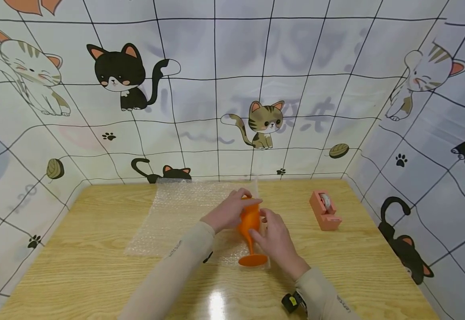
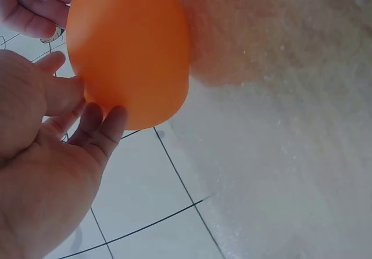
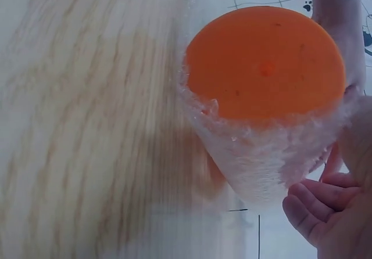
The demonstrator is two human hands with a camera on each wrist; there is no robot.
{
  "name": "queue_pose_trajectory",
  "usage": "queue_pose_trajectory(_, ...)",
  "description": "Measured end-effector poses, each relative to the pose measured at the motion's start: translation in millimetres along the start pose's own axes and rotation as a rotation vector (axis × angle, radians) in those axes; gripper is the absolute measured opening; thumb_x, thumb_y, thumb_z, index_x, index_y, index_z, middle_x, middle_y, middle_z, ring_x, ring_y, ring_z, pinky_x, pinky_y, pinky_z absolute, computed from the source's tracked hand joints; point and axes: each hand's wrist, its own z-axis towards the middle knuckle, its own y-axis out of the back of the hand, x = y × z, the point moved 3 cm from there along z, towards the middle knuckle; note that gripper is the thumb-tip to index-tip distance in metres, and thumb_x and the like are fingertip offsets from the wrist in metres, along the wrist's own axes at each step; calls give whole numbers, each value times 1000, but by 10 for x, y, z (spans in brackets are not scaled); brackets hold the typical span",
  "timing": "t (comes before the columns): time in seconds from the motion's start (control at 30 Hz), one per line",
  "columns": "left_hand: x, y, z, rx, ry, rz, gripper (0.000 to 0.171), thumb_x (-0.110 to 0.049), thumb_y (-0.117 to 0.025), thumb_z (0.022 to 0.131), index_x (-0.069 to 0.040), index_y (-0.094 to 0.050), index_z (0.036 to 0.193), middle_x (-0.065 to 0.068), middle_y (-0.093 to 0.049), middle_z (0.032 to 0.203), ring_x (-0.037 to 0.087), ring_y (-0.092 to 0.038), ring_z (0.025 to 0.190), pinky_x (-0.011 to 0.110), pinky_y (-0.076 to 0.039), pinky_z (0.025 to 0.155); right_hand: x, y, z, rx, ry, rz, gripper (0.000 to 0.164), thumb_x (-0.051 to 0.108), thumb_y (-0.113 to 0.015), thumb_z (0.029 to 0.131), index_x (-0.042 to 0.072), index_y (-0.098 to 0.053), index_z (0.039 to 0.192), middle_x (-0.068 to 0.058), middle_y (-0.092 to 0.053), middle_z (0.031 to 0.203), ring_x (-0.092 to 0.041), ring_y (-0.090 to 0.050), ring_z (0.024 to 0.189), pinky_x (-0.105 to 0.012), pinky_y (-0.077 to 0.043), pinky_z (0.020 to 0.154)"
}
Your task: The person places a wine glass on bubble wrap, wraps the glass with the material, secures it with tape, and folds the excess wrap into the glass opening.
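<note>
An orange goblet (image 1: 250, 220) lies on a sheet of bubble wrap (image 1: 184, 218) near its right edge, its round foot (image 3: 267, 61) toward me. My left hand (image 1: 228, 212) reaches over the bowl (image 2: 131, 50) and holds it near the rim with curled fingers. My right hand (image 1: 276, 238) is at the goblet's right side, thumb toward the stem. In the right wrist view, a raised part of the wrap (image 3: 261, 160) stands against the goblet, partly covering the foot. My right fingertips (image 3: 302, 207) appear to pinch its edge, though the contact is partly hidden.
A pink tape dispenser (image 1: 325, 211) with a roll of tape stands on the wooden table (image 1: 96, 231) to the right. Behind and at both sides hang white cloth walls (image 1: 200, 102) with grid lines and printed cats. A black device (image 1: 292, 302) is strapped at my right wrist.
</note>
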Motion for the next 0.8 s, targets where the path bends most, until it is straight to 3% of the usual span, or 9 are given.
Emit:
queue_pose_trajectory(0.3,12,80,-47,49,10,18,67,16,-67,87,-25,-67,140,8,-45,142,27,-46,123,37,-51,103,-82,47,-39,-8,126,172,41,4,-67,96,-4,-58,135,-20,-67,123,-33,-66,102,-46,-59,80)
queue_pose_trajectory(0.6,-9,144,-96,31,-20,108,61,10,-70,88,-25,-68,138,9,-50,141,30,-50,120,41,-52,104,-140,45,-79,103,99,250,54,8,-73,94,-2,-54,144,-17,-61,142,-36,-63,118,-54,-57,92)
queue_pose_trajectory(0.73,-5,139,-112,46,-17,123,48,-13,-74,96,-25,-65,142,8,-50,144,30,-48,123,43,-50,106,-149,29,-100,112,109,264,58,7,-74,93,-2,-51,146,-18,-58,146,-39,-61,124,-55,-57,94)
queue_pose_trajectory(0.8,-5,128,-118,55,-11,123,50,-29,-76,96,-25,-63,144,8,-49,146,31,-47,124,44,-49,106,-150,25,-111,112,109,273,60,7,-74,93,-1,-50,147,-17,-56,148,-40,-60,126,-56,-56,95)
